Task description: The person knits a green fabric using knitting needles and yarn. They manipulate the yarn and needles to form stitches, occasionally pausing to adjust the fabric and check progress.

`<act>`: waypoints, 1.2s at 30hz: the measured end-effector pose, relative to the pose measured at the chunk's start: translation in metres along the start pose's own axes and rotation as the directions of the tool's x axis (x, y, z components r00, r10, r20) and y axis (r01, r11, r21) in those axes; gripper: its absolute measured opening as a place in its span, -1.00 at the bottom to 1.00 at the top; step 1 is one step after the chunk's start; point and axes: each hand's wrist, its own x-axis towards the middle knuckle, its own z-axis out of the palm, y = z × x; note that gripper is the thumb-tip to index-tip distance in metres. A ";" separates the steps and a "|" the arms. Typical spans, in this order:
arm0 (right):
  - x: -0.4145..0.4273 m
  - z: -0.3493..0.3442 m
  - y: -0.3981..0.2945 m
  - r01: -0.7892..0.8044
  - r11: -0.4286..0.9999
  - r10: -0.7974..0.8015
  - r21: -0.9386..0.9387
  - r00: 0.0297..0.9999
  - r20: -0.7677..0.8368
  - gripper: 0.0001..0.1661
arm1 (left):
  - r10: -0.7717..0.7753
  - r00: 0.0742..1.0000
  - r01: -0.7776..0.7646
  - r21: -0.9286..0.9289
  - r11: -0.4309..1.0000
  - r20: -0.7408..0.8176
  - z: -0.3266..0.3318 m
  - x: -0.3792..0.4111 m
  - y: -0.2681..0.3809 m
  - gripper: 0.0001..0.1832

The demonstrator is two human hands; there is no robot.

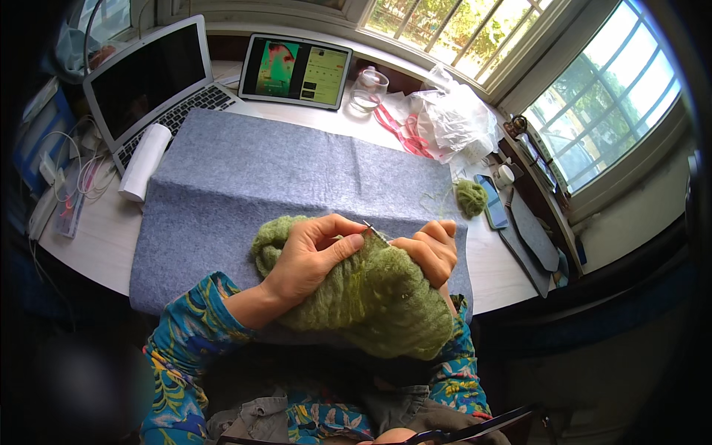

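Observation:
A fuzzy green knitted piece [372,300] hangs between my hands over the near edge of a blue-grey felt mat [267,150]. My left hand [314,253] pinches its upper edge between thumb and fingers, close to the tip of a knitting needle [376,231]. At the needle's right side, my right hand [431,250] is curled around the work, its fingers closed; the far part of the needle is hidden there. Beyond my right hand, a small ball of green yarn [471,198] lies at the mat's right edge, with loose strands beside it.
At the back left stand an open laptop [150,78] and a white roll [146,161]. A tablet [295,71], a glass [369,89] and a crumpled plastic bag [453,119] line the back. Right of the yarn lie a phone [492,201] and dark flat pieces [533,231].

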 end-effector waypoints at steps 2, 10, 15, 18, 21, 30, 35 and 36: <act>0.005 0.003 0.002 -0.132 0.987 0.115 0.087 0.977 0.180 -0.62 | -0.031 0.999 0.031 0.007 0.999 0.028 0.000 -0.001 -0.002 -0.81; 0.006 -0.002 -0.006 -0.127 0.992 0.127 -0.011 0.992 -0.001 -0.54 | -0.042 0.999 0.042 0.018 0.999 0.019 0.003 -0.003 0.001 -0.80; 0.000 -0.006 -0.009 -0.107 0.993 0.107 -0.057 0.994 -0.001 -0.70 | 0.049 0.998 -0.047 0.029 0.998 -0.046 0.004 -0.001 0.003 -0.77; 0.001 -0.003 -0.011 -0.131 0.991 0.131 0.014 0.991 0.010 -0.72 | 0.071 0.995 -0.067 0.060 0.996 -0.067 0.002 -0.001 0.004 -0.79; 0.003 0.002 -0.010 -0.128 0.971 0.118 0.199 0.991 0.063 -0.73 | 0.040 0.999 -0.040 0.027 0.999 -0.017 0.003 -0.001 0.003 -0.80; -0.003 0.007 -0.002 -0.139 0.975 0.168 0.176 0.973 -0.159 -0.77 | 0.048 0.998 -0.047 0.034 0.998 -0.029 0.004 -0.001 0.003 -0.79; -0.005 0.004 -0.004 -0.103 0.984 0.117 0.145 0.988 -0.096 -0.77 | 0.043 0.997 -0.042 0.013 0.999 -0.067 0.003 -0.001 0.003 -0.79; -0.005 0.004 -0.005 -0.095 0.987 0.107 0.129 0.990 -0.094 -0.77 | 0.047 0.996 -0.047 0.011 0.999 -0.073 0.003 -0.001 0.003 -0.79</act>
